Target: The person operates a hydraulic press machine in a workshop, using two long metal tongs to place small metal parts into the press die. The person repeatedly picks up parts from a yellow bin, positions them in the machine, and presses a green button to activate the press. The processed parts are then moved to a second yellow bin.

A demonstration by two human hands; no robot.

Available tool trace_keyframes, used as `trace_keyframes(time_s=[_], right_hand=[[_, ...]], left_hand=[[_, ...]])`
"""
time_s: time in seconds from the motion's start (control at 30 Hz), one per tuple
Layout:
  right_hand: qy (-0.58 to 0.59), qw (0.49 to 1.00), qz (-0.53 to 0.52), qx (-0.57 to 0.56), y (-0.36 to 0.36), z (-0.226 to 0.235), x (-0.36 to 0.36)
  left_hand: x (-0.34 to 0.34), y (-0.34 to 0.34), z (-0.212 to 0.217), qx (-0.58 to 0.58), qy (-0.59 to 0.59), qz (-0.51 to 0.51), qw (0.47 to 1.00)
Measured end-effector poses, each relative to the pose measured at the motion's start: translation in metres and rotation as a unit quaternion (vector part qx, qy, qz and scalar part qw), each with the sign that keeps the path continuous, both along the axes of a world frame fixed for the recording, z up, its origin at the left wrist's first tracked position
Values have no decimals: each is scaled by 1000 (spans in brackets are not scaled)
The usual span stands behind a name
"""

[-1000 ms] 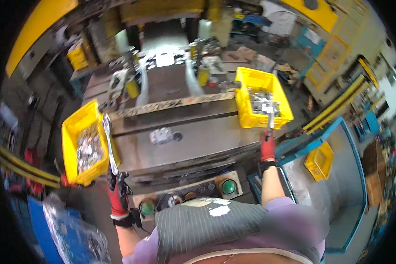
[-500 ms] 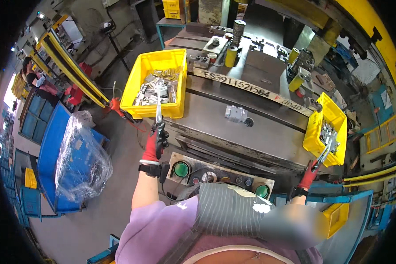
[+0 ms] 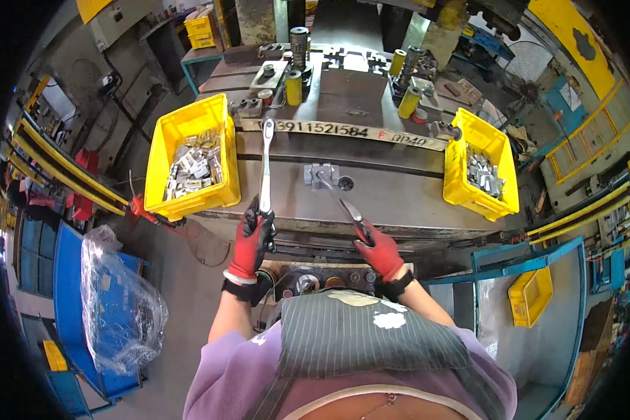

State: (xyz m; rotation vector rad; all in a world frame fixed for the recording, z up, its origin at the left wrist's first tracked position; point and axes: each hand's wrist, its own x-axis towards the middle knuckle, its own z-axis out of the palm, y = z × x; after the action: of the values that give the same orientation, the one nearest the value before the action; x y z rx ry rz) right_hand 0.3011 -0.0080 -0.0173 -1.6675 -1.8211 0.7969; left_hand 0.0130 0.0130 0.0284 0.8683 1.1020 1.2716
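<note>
My left hand (image 3: 250, 241), in a red glove, is clamped on the lower end of a long flat bright steel strip (image 3: 265, 165); my right hand (image 3: 379, 250) grips slim metal tongs (image 3: 337, 201) whose tip reaches a small grey metal block (image 3: 320, 173) on the steel press table (image 3: 399, 192). The strip looks stiff, light, sharp-edged: best held low. Yellow plastic bins (image 3: 189, 126) of stamped parts flank the table.

Both forearms rise from the lower edge, bare below purple sleeves; the left hand (image 3: 253, 238), in a red glove, is curled tight in a fist; the right hand (image 3: 379, 250), also red-gloved, is clenched, angled inward.
</note>
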Motion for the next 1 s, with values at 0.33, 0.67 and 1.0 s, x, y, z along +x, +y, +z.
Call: trace_keyframes(time_s=[0.33, 0.67, 1.0], right_hand=[[82, 973, -73, 202, 92, 98, 29], [-165, 980, -67, 93, 272, 156, 43], [295, 952, 80, 20, 303, 115, 51]], left_hand=[[-31, -22, -32, -4, 22, 16, 1000], [-21, -11, -37, 8, -30, 29, 999], [-38, -19, -45, -32, -31, 23, 999]])
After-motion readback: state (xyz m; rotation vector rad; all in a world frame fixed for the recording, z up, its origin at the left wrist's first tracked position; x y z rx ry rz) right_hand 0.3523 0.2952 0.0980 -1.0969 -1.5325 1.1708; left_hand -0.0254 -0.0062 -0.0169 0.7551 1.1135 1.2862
